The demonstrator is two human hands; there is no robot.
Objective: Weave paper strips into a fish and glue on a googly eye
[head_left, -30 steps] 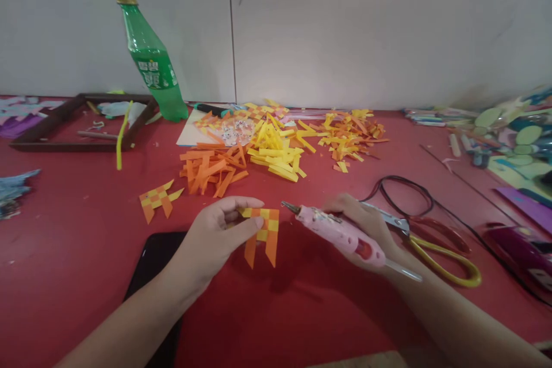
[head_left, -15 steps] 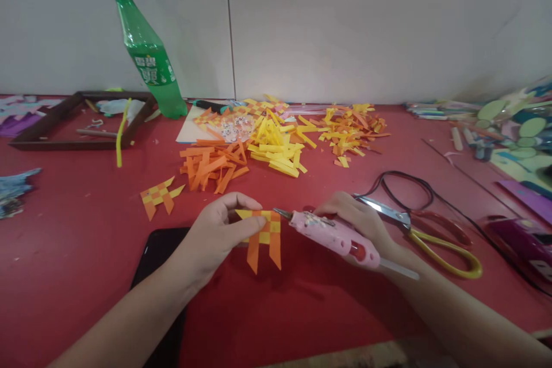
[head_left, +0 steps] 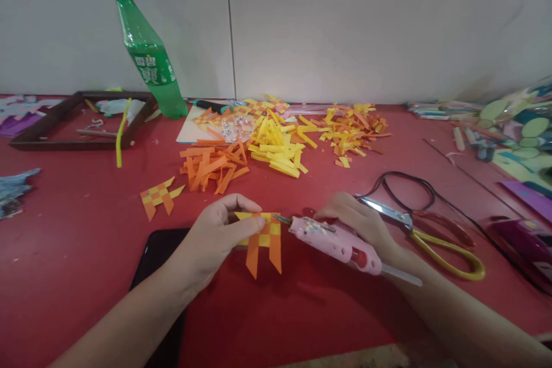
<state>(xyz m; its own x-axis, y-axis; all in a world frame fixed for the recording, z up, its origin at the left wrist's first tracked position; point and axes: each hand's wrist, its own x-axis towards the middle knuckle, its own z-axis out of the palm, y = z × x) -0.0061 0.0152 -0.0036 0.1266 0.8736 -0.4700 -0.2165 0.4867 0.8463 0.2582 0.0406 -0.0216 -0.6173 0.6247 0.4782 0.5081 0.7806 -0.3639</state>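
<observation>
Between thumb and fingers, my left hand [head_left: 219,229] pinches a woven paper fish [head_left: 269,236] in orange and yellow checks, two orange strips hanging from its lower side. My right hand [head_left: 360,218] grips a pink hot glue gun [head_left: 332,240], whose metal nozzle overlaps the fish's upper right corner. I cannot tell whether the tip touches the paper. A clear glue stick [head_left: 401,275] sticks out of the gun's back. Left of my hands lies another woven fish [head_left: 159,194] with a small eye.
Piles of orange strips [head_left: 211,165], yellow strips [head_left: 276,149] and paper scraps [head_left: 353,126] lie at the back. Scissors [head_left: 444,250] and a black cord [head_left: 422,181] are on the right. A phone [head_left: 161,253] lies under my left forearm; a green bottle [head_left: 155,63] stands behind a wooden frame [head_left: 64,144].
The glue gun's nozzle has dropped slightly, from the fish's top edge to over its upper right corner. My left hand and the fish have barely moved.
</observation>
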